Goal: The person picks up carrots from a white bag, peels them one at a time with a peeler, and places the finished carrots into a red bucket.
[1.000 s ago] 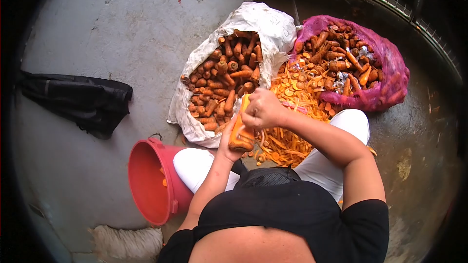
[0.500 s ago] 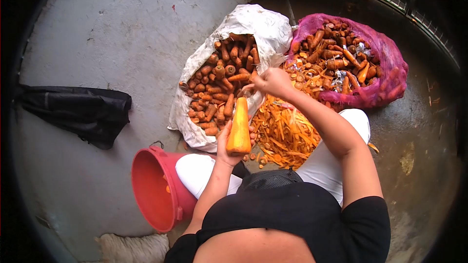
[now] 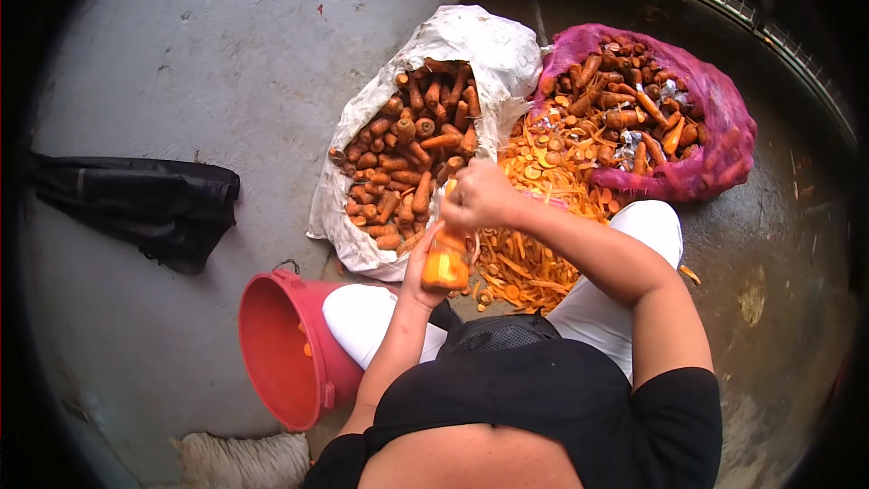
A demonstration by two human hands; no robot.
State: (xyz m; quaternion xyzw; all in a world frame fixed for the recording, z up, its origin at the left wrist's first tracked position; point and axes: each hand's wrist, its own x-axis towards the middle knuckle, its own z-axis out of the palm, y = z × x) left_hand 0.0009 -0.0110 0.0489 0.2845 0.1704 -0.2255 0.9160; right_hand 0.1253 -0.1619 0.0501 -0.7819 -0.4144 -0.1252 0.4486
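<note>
My left hand (image 3: 422, 273) is closed around a thick peeled carrot (image 3: 445, 264), bright orange-yellow, its wide end towards me. Over the carrot's far end is my right hand (image 3: 480, 195), closed and slightly blurred; whatever small tool its fingers hold is hidden. Just beyond my hands lies a white sack (image 3: 484, 41), its mouth open on many unpeeled carrots (image 3: 398, 172). A heap of orange peel strips and cut ends (image 3: 520, 258) covers the floor between my knees and the sacks.
A pink mesh sack (image 3: 724, 140) of carrots and scraps lies at the far right. Left of my knee, a red bucket (image 3: 326, 344) tilts towards the left, with a few orange pieces inside. Black cloth (image 3: 149, 204) lies on the grey floor, and a pale sack (image 3: 244, 460) sits at the bottom left.
My right hand has come down and towards me, from beside the white sack's mouth onto the carrot's far end. The left hand keeps its hold with the carrot nearly in place.
</note>
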